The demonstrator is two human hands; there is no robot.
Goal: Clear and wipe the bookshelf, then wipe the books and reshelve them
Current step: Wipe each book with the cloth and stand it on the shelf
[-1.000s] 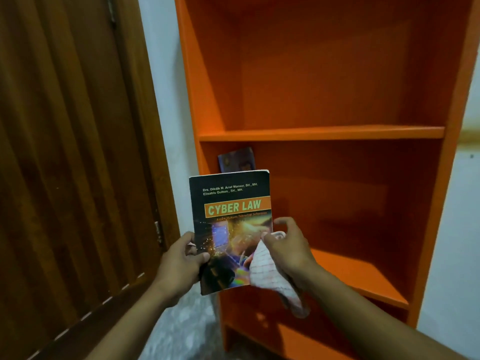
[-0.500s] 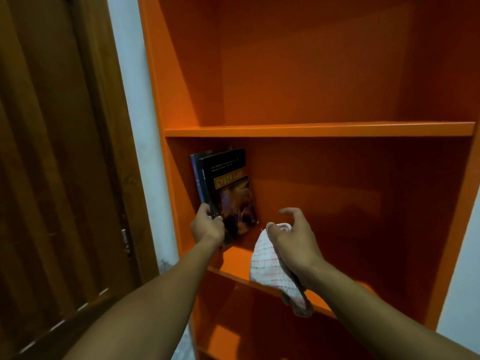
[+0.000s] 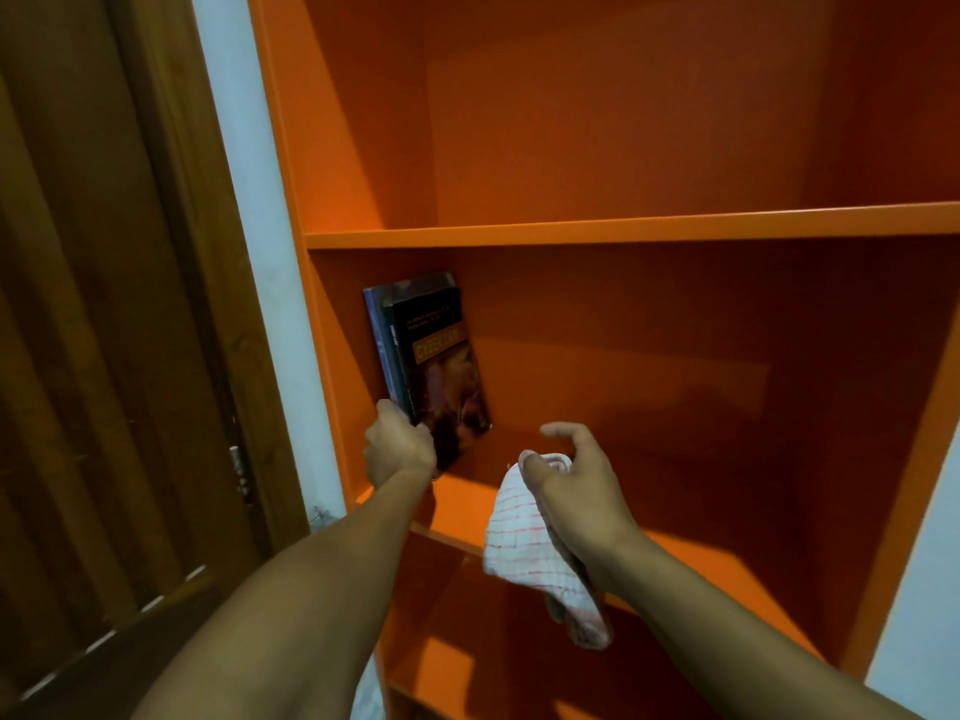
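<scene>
**Black book goes onto the middle shelf**

Orange bookshelf [image 3: 623, 231] fills my view, with a strip of white wall [image 3: 244, 200] and a dark wooden door [image 3: 104, 304] to its left. Its top and right side run out of frame, and the lower compartments sit in deep shadow, so I cannot make out what they hold.

Against the bookshelf's left inner wall, on the middle shelf, my left hand [image 3: 400, 449] is closed around the lower edge of the black book [image 3: 441, 366], which leans left against a blue book [image 3: 376, 345] already standing there. Little more than the blue book's spine and top edge show. My left fingers are hidden behind the hand, wrapped on the book.

Half a second ago the black book stood nearer the shelf's front; now it sits deeper, tight to the blue one. A second ago I held it out in front of the bookshelf.

My right hand [image 3: 576, 491] hovers at the middle shelf's front edge, thumb and lower fingers gripping a white cloth [image 3: 524, 543] with red checks, index finger loosely extended.

The cover's orange band reads "CYBER LAW", blurred here; the author lines above it are too small to read.
</scene>
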